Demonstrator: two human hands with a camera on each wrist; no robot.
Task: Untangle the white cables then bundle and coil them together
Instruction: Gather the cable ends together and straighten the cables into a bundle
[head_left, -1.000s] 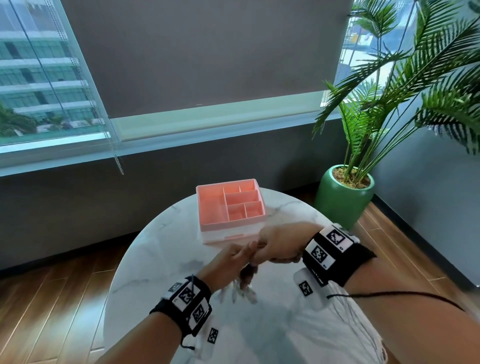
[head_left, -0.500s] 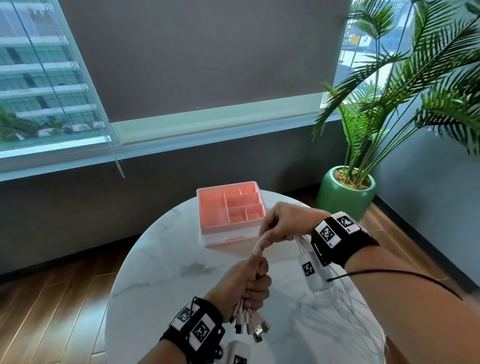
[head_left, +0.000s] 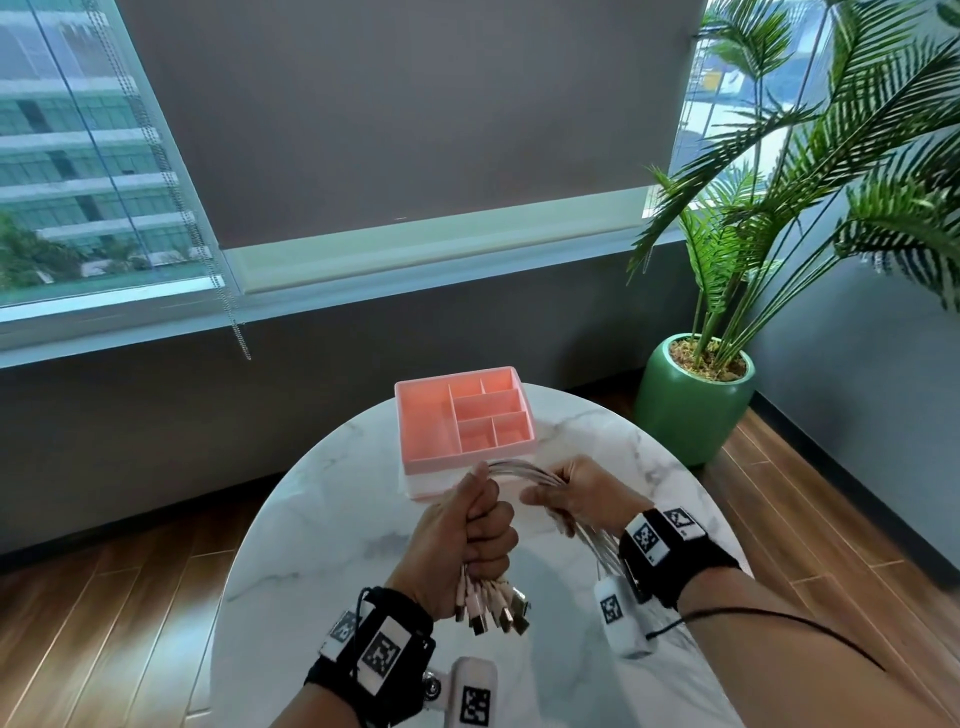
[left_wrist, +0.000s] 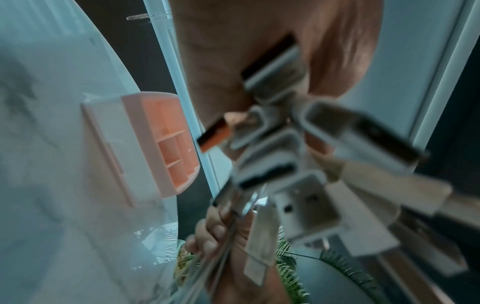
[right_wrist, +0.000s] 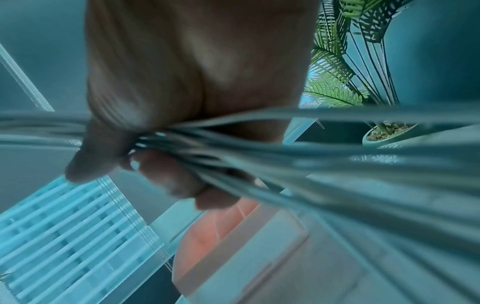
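The white cables (head_left: 524, 475) are gathered into one bundle, held in the air above the worktop (head_left: 322, 545), just in front of the pink organiser box (head_left: 415, 431). The plug ends (head_left: 493, 605) hang down out of the bottom of the left hand (head_left: 470, 530), whose grip is closed as a fist around the bundle, with the thumb on top. From this fist the bundle rises, bends over in a short arch and runs sideways to the right hand (head_left: 582, 493), whose grip is also closed around the strands; in the right wrist view the fingers (right_wrist: 176, 183) are seen curled under them. Beyond the right hand the loose length falls down toward the near edge of the worktop, past the right wrist, where its end cannot be followed. So the long axis of the free part lies away from the left fist, to the right, and the right hand is judged the nearer one for bringing it back in a loop.

The worktop is round, of white marble pattern. Right of the box, on the wooden floor (head_left: 93, 623), a palm stands in a green pot (head_left: 691, 410); behind the box are a dark wall and a window with a lowered blind (head_left: 395, 130).
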